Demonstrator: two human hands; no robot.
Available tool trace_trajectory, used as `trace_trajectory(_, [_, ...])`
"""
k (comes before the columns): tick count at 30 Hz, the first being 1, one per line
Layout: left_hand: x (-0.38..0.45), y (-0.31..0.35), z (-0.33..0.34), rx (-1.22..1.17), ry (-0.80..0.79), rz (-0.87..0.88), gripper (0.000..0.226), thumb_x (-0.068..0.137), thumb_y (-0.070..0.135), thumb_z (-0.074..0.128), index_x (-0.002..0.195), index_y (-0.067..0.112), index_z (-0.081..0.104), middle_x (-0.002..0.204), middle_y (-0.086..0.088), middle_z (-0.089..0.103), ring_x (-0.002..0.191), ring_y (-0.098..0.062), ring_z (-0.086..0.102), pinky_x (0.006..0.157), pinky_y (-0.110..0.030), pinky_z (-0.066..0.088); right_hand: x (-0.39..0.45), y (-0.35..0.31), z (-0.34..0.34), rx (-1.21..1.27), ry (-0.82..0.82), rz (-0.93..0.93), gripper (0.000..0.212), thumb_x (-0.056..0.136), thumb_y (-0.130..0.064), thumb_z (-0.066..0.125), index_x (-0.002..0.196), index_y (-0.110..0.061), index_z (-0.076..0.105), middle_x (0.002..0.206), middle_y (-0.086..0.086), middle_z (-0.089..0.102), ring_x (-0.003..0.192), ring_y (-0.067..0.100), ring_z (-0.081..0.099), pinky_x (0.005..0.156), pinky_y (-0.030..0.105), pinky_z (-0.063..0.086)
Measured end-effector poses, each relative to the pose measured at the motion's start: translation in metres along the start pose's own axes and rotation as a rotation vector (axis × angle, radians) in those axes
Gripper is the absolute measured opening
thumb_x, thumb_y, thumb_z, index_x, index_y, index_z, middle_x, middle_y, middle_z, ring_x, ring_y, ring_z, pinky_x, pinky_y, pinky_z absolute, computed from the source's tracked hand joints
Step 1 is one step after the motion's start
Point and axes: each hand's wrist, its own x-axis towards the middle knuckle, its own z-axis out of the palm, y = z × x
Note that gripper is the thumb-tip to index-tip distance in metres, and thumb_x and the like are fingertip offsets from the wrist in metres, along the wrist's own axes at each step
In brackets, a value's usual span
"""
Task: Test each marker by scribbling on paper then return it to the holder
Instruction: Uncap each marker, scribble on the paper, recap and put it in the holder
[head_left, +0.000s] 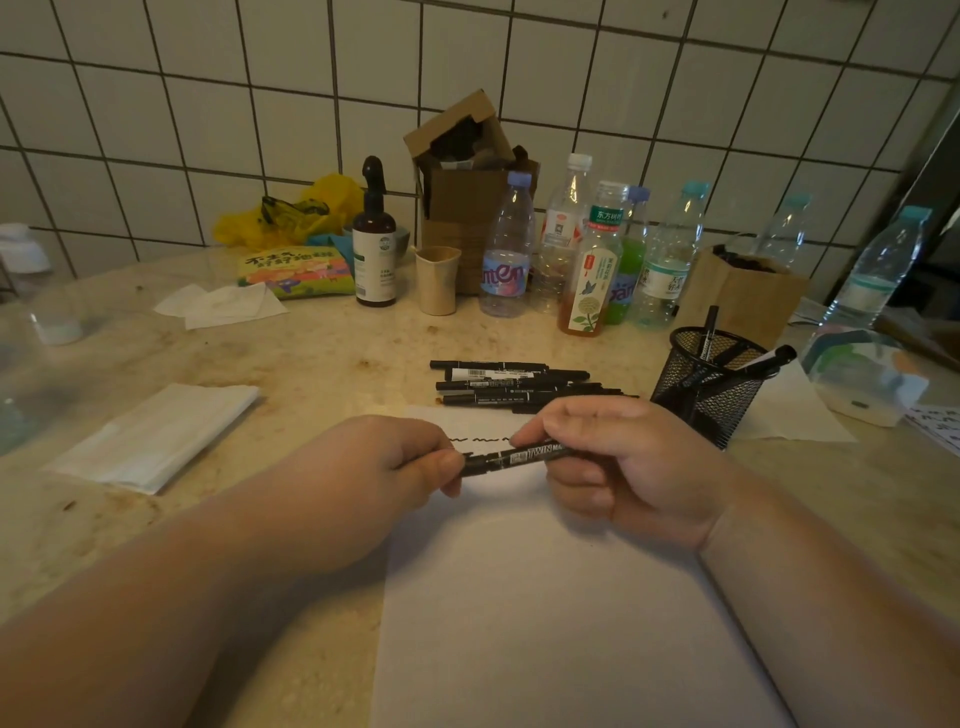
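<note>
Both hands — left hand (395, 462), right hand (618, 462) — grip one black marker (519, 457) labelled "TWIN".

We record two bare forearms, left hand (374, 462) and right hand (623, 467); no sleeve reaches the wrists. Nails appear short and unpainted, though softly focused.
</note>
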Motion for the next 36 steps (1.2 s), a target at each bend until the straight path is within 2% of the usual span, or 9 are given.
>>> trace_trajectory(3, [-0.001, 0.001, -0.002, -0.363, -0.112, 0.003, 0.032, 0.098, 0.034, 0.051, 0.075, 0.021, 0.07, 0.052, 0.007, 0.047, 0.047, -0.009, 0.039, 0.05, -0.021, 0.035, -0.003, -0.001, 0.002, 0.161, -0.092, 0.014, 0.028, 0.097, -0.014, 0.045, 0.094, -0.001, 0.07, 0.056, 0.004, 0.035, 0.045, 0.015, 0.037, 0.046, 0.026, 0.032])
trace_trajectory(5, [-0.002, 0.003, -0.005, -0.47, -0.134, 0.008, 0.033, 0.097, 0.031, 0.052, 0.074, 0.016, 0.07, 0.052, 0.004, 0.046, 0.048, -0.013, 0.037, 0.05, -0.023, 0.034, -0.003, -0.001, 0.005, 0.188, -0.125, -0.002, 0.029, 0.098, -0.014, 0.042, 0.092, -0.002, 0.067, 0.057, 0.004, 0.035, 0.045, 0.015, 0.039, 0.048, 0.026, 0.035])
trace_trajectory(9, [-0.003, 0.008, 0.002, -0.219, -0.043, 0.029, 0.031, 0.098, 0.035, 0.051, 0.076, 0.021, 0.069, 0.048, 0.007, 0.052, 0.044, -0.005, 0.042, 0.05, -0.019, 0.037, -0.001, 0.0, 0.008, 0.151, -0.097, -0.036, 0.028, 0.096, -0.011, 0.042, 0.089, 0.001, 0.066, 0.056, 0.005, 0.036, 0.047, 0.017, 0.04, 0.049, 0.028, 0.036])
trace_trajectory(13, [0.0, 0.008, 0.002, -0.361, 0.057, -0.002, 0.031, 0.099, 0.032, 0.05, 0.077, 0.021, 0.069, 0.047, 0.007, 0.046, 0.044, -0.008, 0.038, 0.05, -0.023, 0.034, 0.003, 0.0, 0.013, 0.123, -0.04, -0.143, 0.031, 0.097, -0.011, 0.042, 0.088, 0.001, 0.068, 0.054, 0.008, 0.039, 0.047, 0.021, 0.043, 0.049, 0.03, 0.038])
trace_trajectory(17, [0.002, 0.006, 0.002, -0.38, 0.017, -0.024, 0.03, 0.099, 0.032, 0.05, 0.08, 0.021, 0.071, 0.049, 0.007, 0.047, 0.045, -0.009, 0.038, 0.047, -0.019, 0.035, 0.002, 0.002, 0.01, 0.069, -0.037, -0.153, 0.03, 0.097, -0.014, 0.045, 0.093, 0.003, 0.07, 0.058, 0.014, 0.046, 0.052, 0.028, 0.049, 0.053, 0.035, 0.042])
trace_trajectory(24, [0.002, 0.01, 0.005, -0.311, -0.024, -0.016, 0.026, 0.1, 0.039, 0.045, 0.09, 0.032, 0.069, 0.057, 0.007, 0.063, 0.048, -0.005, 0.051, 0.055, -0.021, 0.047, 0.002, -0.001, 0.008, 0.096, 0.016, -0.252, 0.02, 0.087, -0.011, 0.057, 0.093, -0.003, 0.074, 0.058, 0.014, 0.058, 0.054, 0.03, 0.056, 0.055, 0.035, 0.047])
trace_trajectory(27, [0.002, 0.007, 0.007, -0.292, 0.002, 0.014, 0.017, 0.097, 0.044, 0.047, 0.103, 0.041, 0.063, 0.069, 0.006, 0.071, 0.053, -0.007, 0.057, 0.062, -0.029, 0.052, 0.002, -0.005, 0.011, 0.003, 0.25, -0.358, 0.018, 0.093, -0.018, 0.06, 0.098, -0.004, 0.071, 0.059, 0.01, 0.06, 0.051, 0.022, 0.056, 0.052, 0.031, 0.046])
trace_trajectory(32, [0.004, 0.001, 0.004, -0.235, 0.123, -0.008, 0.022, 0.09, 0.057, 0.047, 0.102, 0.046, 0.062, 0.072, 0.01, 0.07, 0.061, -0.006, 0.061, 0.074, -0.036, 0.054, -0.005, -0.014, -0.003, -0.591, 0.921, -0.676, 0.016, 0.104, -0.02, 0.049, 0.111, -0.02, 0.064, 0.065, 0.001, 0.062, 0.051, 0.009, 0.057, 0.049, 0.017, 0.048])
trace_trajectory(36, [0.002, 0.004, 0.005, -0.222, 0.1, -0.004, 0.021, 0.089, 0.056, 0.048, 0.099, 0.045, 0.063, 0.072, 0.01, 0.07, 0.066, -0.014, 0.064, 0.076, -0.042, 0.057, -0.008, -0.022, -0.015, -0.608, 1.212, -0.693, 0.016, 0.107, -0.027, 0.043, 0.113, -0.032, 0.057, 0.069, -0.003, 0.065, 0.051, 0.003, 0.06, 0.047, 0.01, 0.046])
